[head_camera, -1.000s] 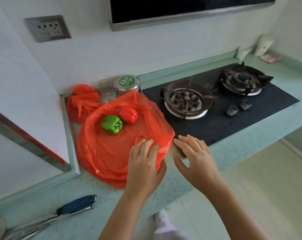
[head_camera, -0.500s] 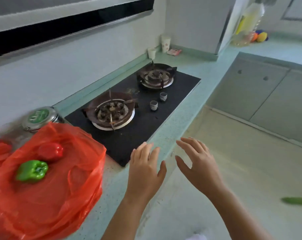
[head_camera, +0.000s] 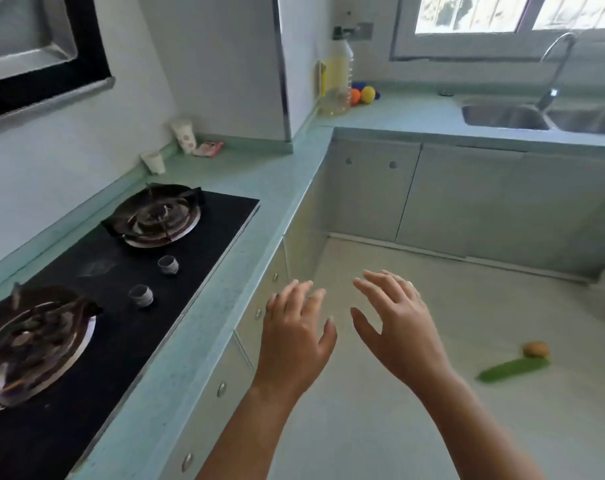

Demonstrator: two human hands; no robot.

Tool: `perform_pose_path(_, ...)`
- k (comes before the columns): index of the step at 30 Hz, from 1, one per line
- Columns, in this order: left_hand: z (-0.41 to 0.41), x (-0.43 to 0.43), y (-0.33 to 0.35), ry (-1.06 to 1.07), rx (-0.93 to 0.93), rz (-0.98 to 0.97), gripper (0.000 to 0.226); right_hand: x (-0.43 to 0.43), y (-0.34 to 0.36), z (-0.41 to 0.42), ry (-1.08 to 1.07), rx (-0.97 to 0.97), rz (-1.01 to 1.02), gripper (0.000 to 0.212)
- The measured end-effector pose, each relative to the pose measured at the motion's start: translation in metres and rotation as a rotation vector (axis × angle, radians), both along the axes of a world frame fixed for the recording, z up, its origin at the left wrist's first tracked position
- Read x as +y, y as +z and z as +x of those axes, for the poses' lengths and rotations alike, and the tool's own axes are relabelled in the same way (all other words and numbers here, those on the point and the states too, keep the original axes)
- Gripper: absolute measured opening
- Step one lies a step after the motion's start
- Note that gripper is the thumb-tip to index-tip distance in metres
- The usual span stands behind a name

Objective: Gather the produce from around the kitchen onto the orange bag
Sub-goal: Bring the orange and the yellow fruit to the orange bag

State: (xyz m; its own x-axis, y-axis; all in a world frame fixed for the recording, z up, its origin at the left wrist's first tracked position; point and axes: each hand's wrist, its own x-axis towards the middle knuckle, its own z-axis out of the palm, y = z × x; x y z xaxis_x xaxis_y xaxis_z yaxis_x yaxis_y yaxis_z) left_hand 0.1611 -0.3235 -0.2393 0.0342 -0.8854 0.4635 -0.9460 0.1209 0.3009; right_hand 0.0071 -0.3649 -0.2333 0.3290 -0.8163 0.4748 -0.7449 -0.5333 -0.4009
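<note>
I am holding both hands out in front of me, palms down, above the pale tiled floor (head_camera: 467,306). My left hand (head_camera: 294,337) is hanging open, fingers spread and loosely bent, gripping nothing. My right hand (head_camera: 398,327) is hovering just beside it at three o'clock, likewise splayed and carrying nothing; the two are not touching.

A long green cucumber (head_camera: 512,369) is lying flat on the floor at about four o'clock from the right hand, well apart from it. A small round brown piece of produce (head_camera: 535,349) is sitting at the cucumber's one o'clock end; I cannot tell whether they are touching.

Far off at twelve o'clock, in the corner of the pale green speckled countertop (head_camera: 259,174), a small round orange fruit (head_camera: 355,95) and a round yellow fruit (head_camera: 368,94) are sitting side by side, at three o'clock of a tall clear plastic bottle of yellow oil (head_camera: 337,77).

At nine o'clock from the left hand, a black glass two-burner gas hob (head_camera: 197,258) is sitting in the countertop, two grey round knobs (head_camera: 140,295) showing near its front edge. Two white paper cups (head_camera: 183,135) are standing by the wall at eleven o'clock. A steel double sink (head_camera: 502,116) with a curved metal tap (head_camera: 557,60) is showing at two o'clock.
</note>
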Motion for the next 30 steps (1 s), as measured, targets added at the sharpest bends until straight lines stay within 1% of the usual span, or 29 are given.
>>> perform_pose_path(4, -0.041, -0.054, -0.001, -0.097, -0.005, 0.0, 0.042, -0.039, -0.005, -0.049, -0.128, -0.007, 0.019, 0.042)
perform_pose_path(6, -0.044, -0.062, -0.001, -0.101, -0.014, 0.006, 0.042, -0.046, -0.006, -0.055, -0.143, -0.022, -0.01, 0.043)
perform_pose_path(13, -0.069, -0.147, -0.018, -0.195, 0.033, 0.016, 0.041, -0.114, -0.015, -0.089, -0.268, -0.051, -0.017, 0.042)
perform_pose_path(18, -0.066, -0.227, -0.026, -0.22, 0.067, 0.008, 0.041, -0.188, -0.022, -0.087, -0.299, -0.038, -0.006, 0.043)
perform_pose_path(24, -0.039, -0.339, -0.022, -0.186, 0.1, 0.009, 0.042, -0.301, -0.016, -0.062, -0.262, 0.006, 0.011, 0.043)
perform_pose_path(30, -0.033, -0.437, -0.012, -0.247, 0.133, -0.028, 0.041, -0.389, -0.009, -0.054, -0.305, -0.015, 0.0, 0.042)
